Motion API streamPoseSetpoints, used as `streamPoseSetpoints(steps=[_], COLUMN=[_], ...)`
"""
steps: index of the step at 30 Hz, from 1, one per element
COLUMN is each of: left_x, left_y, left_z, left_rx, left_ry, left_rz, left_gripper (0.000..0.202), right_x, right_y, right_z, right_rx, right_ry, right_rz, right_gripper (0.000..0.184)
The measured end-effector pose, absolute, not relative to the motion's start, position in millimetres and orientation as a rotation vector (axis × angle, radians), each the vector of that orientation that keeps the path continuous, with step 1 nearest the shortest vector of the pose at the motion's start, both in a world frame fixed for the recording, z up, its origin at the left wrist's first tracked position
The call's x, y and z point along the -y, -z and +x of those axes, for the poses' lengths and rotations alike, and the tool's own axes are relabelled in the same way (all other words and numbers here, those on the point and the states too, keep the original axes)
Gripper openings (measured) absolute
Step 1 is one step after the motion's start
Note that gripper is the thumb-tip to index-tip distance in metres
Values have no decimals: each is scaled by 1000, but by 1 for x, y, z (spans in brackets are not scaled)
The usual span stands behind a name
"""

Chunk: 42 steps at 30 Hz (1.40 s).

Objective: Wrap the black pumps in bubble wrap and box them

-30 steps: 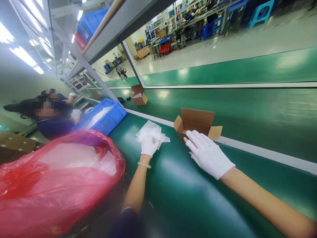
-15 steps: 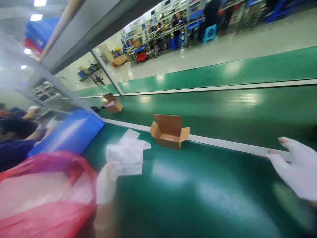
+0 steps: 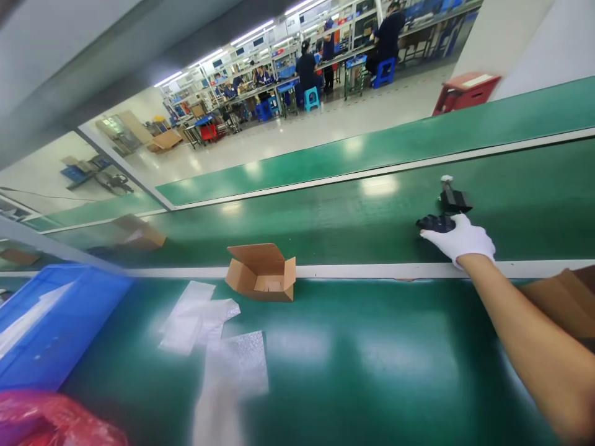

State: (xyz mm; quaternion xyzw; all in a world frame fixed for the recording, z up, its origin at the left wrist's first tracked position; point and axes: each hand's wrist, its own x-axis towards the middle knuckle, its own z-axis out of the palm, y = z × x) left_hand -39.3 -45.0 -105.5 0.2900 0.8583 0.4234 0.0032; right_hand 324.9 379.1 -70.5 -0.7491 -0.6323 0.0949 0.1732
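Observation:
My right hand [image 3: 465,240], in a white glove, reaches over the far belt with its fingers closed on a black, lumpy object [image 3: 436,223] whose kind I cannot make out. Just beyond lies a black block-shaped part [image 3: 454,201] with a white tip; whether the two are joined is unclear. At the bottom, my left hand [image 3: 217,412], gloved and blurred, holds a sheet of bubble wrap [image 3: 246,362]. More bubble wrap sheets [image 3: 193,319] lie flat on the near green surface. An open brown cardboard box [image 3: 267,286] stands beside the white divider strip, flaps spread.
At the left are a blue bin [image 3: 79,322] and a red plastic bag [image 3: 60,421]. Another cardboard box [image 3: 139,232] sits on the far belt, and part of a carton [image 3: 562,300] shows at right. A grey frame beam [image 3: 125,164] slants across the upper left.
The view has swung rightward. My right hand has extended onto the far belt and closed on the black object. My left hand, with bubble wrap, is lower in view, nearer the bottom edge.

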Motion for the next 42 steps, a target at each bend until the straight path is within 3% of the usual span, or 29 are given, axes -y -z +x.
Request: streamPoseSetpoints(steps=[6,9,13,16,18,23,25,27,30,33,36,40,42], left_x=[-64,-126,-201,-236,-241,-187,-153,-124,-100,-100,-111,-127,-131], left_y=[88,93,103,106,106,99,94,91,92,98,106,112,110], left_z=[71,94,102,105,106,94,88,83,78,74,65,52,49], left_rx=[-1842,-1657,-1711,-1652,-1536,-1466,-1595,-1661,-1654,-1580,-1465,-1258,-1190], left_ry=[-1116,-1013,-963,-966,-970,-1030,-1123,-1220,-1361,-1415,-1519,-1667,-1674], left_rz=[1360,1636,1894,2042,2100,1940,1705,1441,1135,976,795,568,529], left_gripper=[30,44,94,113,107,57,55,50,42,44,44,43,45], right_x=[-347,-337,-323,-299,-275,-234,-240,-256,-285,-308,-322,-329,-327], right_y=[68,63,53,50,51,57,56,54,53,55,61,76,83], right_z=[309,299,287,273,263,256,257,252,226,196,189,221,240], right_rx=[1978,2056,2116,2168,2192,2476,2609,2687,2827,2965,3036,3034,3001], right_ry=[-369,-416,-490,-547,-579,-457,-262,-97,-67,-107,-180,-246,-240], right_rz=[-1924,-1857,-1795,-1746,-1731,-1449,-1298,-1182,-930,-786,-937,-1231,-1343], right_gripper=[81,80,73,56,44,30,28,38,53,54,42,59,54])
